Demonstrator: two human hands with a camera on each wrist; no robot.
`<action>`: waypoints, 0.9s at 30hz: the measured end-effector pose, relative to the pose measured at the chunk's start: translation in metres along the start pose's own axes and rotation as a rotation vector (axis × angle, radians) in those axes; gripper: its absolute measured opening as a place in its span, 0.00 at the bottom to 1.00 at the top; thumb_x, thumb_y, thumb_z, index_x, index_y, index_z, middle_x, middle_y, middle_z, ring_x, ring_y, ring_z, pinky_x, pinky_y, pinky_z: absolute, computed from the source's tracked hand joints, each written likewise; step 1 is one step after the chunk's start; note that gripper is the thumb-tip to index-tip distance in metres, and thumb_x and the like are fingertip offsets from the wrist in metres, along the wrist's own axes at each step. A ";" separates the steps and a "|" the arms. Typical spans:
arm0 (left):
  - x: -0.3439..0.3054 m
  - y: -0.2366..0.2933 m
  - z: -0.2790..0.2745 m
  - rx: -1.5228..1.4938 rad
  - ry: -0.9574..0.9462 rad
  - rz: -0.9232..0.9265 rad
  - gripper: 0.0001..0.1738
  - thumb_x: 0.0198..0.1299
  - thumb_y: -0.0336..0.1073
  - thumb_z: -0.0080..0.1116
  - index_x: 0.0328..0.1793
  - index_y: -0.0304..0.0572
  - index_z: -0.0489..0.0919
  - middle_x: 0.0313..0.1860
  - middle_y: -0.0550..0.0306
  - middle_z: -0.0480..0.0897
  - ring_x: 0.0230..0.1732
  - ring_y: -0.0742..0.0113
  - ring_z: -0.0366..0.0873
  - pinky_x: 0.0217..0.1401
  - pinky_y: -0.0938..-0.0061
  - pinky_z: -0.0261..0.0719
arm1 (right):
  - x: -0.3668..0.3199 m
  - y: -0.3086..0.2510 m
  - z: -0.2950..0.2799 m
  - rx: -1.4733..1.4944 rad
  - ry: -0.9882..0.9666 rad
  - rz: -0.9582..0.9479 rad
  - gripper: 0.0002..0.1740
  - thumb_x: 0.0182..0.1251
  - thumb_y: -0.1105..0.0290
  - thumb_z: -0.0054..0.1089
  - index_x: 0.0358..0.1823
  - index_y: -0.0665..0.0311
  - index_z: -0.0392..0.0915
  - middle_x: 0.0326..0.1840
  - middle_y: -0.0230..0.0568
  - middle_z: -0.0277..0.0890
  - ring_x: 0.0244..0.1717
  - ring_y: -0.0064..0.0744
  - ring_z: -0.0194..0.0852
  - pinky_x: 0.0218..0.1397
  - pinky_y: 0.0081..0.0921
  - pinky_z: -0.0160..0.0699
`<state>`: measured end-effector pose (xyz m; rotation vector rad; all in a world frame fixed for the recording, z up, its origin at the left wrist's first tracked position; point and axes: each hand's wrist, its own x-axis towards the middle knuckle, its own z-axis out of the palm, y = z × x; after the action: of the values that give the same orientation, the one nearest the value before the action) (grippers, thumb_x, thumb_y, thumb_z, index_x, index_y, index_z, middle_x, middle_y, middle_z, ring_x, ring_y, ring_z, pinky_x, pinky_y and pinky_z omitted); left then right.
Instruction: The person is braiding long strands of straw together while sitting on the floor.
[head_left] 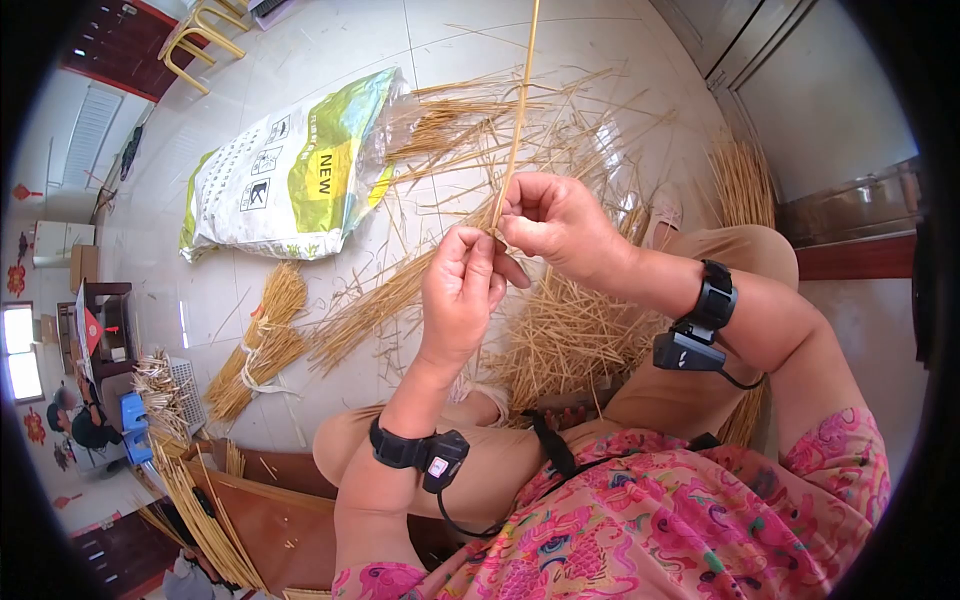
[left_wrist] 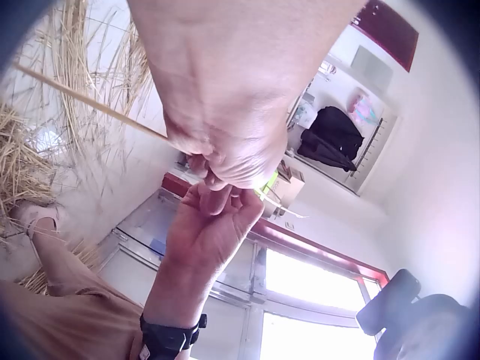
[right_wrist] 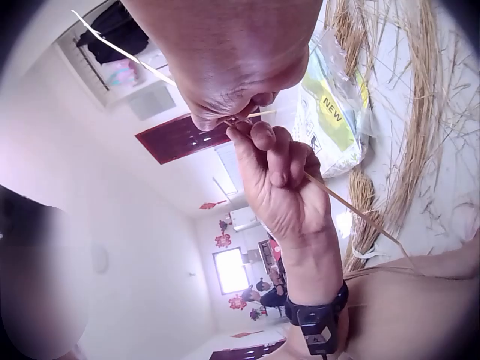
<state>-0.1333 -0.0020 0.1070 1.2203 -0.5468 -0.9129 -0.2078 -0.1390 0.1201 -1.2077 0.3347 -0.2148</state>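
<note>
Both hands meet over the floor on a long thin straw stalk (head_left: 521, 100). My left hand (head_left: 462, 290) pinches it low down, fingers curled. Right beside it, my right hand (head_left: 562, 222) grips the stalk between thumb and bent fingers, and the upper length rises past the knuckles. In the right wrist view, the stalk's lower end (right_wrist: 358, 213) slants down from the left hand (right_wrist: 289, 191), while a pale end (right_wrist: 124, 46) sticks out beyond the right hand. The left wrist view has the fingertips of both hands close together, with the pinched spot hidden behind the left hand (left_wrist: 217, 112).
Loose straw (head_left: 575, 335) lies heaped between the feet and scattered over the tiles. A tied straw bundle (head_left: 262, 335) is at left, near a white and green bag (head_left: 285, 175) of straw. Another bundle (head_left: 742, 185) stands at right. Behind is a gold-legged stool (head_left: 200, 45).
</note>
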 end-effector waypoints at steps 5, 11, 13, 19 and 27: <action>0.001 -0.003 -0.005 -0.122 -0.024 -0.025 0.10 0.72 0.37 0.39 0.42 0.38 0.69 0.28 0.50 0.79 0.17 0.81 0.67 0.16 0.91 0.56 | -0.001 -0.003 0.003 0.068 0.007 0.019 0.01 0.59 0.78 0.53 0.32 0.68 0.71 0.23 0.29 0.71 0.25 0.15 0.69 0.27 0.15 0.70; 0.001 -0.002 -0.004 -0.087 -0.013 -0.019 0.10 0.72 0.36 0.38 0.41 0.39 0.69 0.28 0.51 0.79 0.18 0.82 0.66 0.16 0.90 0.57 | 0.000 0.000 0.001 0.053 -0.048 0.016 0.01 0.59 0.79 0.53 0.32 0.70 0.71 0.25 0.32 0.74 0.25 0.15 0.72 0.27 0.14 0.71; 0.001 0.000 -0.001 -0.075 0.013 -0.039 0.10 0.72 0.35 0.38 0.39 0.40 0.68 0.25 0.53 0.80 0.16 0.85 0.60 0.18 0.90 0.57 | -0.001 -0.002 0.000 0.063 -0.073 0.048 0.01 0.59 0.79 0.53 0.32 0.69 0.71 0.25 0.33 0.75 0.26 0.15 0.71 0.27 0.14 0.71; 0.001 0.000 -0.001 -0.074 -0.019 -0.037 0.10 0.72 0.35 0.38 0.40 0.39 0.69 0.26 0.53 0.80 0.16 0.85 0.60 0.18 0.90 0.57 | 0.001 0.002 -0.003 0.002 -0.064 0.012 0.02 0.58 0.79 0.53 0.31 0.68 0.71 0.23 0.32 0.74 0.23 0.15 0.70 0.27 0.15 0.70; 0.001 0.004 -0.002 -0.178 -0.048 -0.091 0.12 0.72 0.36 0.36 0.42 0.38 0.69 0.28 0.52 0.80 0.15 0.84 0.61 0.18 0.90 0.58 | -0.003 -0.009 0.000 0.051 -0.083 0.056 0.02 0.57 0.78 0.53 0.31 0.68 0.71 0.23 0.31 0.74 0.24 0.14 0.69 0.27 0.14 0.68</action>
<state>-0.1303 -0.0012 0.1098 1.0711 -0.4409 -1.0480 -0.2101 -0.1410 0.1290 -1.1516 0.2885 -0.1232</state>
